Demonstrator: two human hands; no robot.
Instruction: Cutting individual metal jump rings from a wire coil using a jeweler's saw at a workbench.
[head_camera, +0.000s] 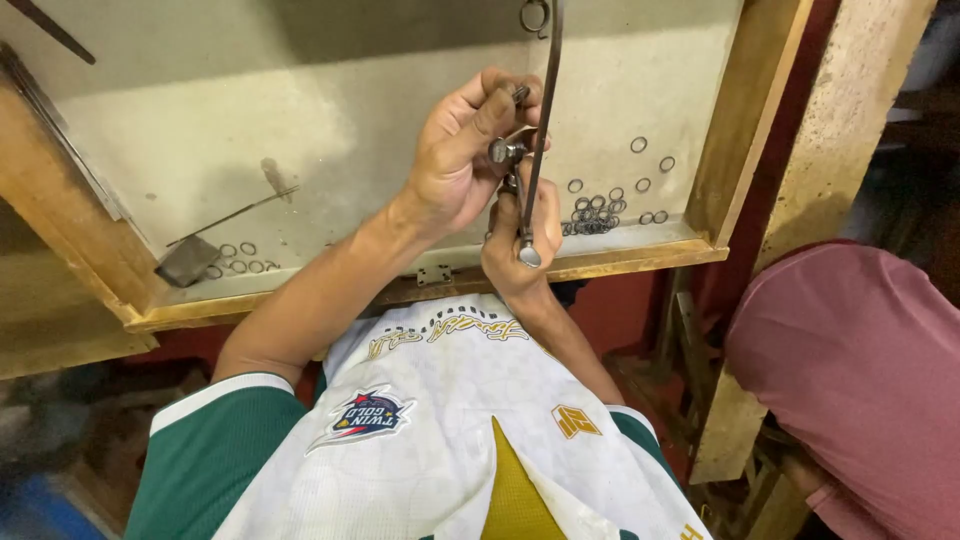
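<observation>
The thin dark metal saw frame (541, 110) runs up from the fingers (500, 105) and is cut off by the top edge. Whatever the fingers pinch is hidden. The small grey metal rings (592, 214) just beside them are too small to count.

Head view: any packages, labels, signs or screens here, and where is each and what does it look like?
No packages, signs or screens.
Star badge: shirt, toward the left sleeve; blue, red and white star shape.
Square patch: shirt, right side; small, gold.
Lettering band: shirt collar, below the tray; curved, gold.
</observation>
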